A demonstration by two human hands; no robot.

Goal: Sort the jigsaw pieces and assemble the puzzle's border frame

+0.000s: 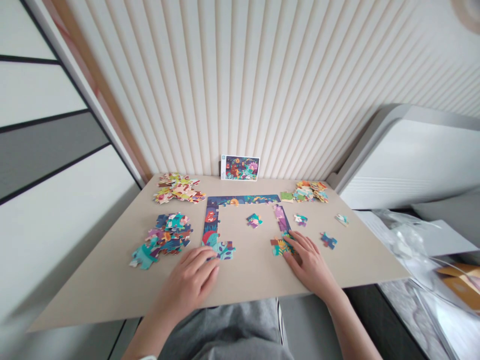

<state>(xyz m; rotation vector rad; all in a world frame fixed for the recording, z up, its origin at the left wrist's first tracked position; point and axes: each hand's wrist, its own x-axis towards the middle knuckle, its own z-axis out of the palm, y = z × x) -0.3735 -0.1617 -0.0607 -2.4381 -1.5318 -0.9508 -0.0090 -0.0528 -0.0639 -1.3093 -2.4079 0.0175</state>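
A partly joined jigsaw border (243, 199) lies on the table, with a top edge and two sides in dark blue, red, purple and teal. My left hand (197, 272) rests at its lower left corner, fingers laid out and fingertips touching the teal corner pieces (226, 250). At the lower right, my right hand (308, 257) has its thumb and fingers spread over the orange and teal corner pieces (279, 246). One loose puzzle piece (254, 220) lies inside the border. Parts of both lower corners are hidden under my fingers.
Puzzle pieces are heaped at the back left (178, 189), the left (167, 235) and the back right (311, 191). Loose pieces, including a blue one (328, 240), lie right of the border. A picture card (240, 168) leans against the ribbed wall behind the table (255, 280).
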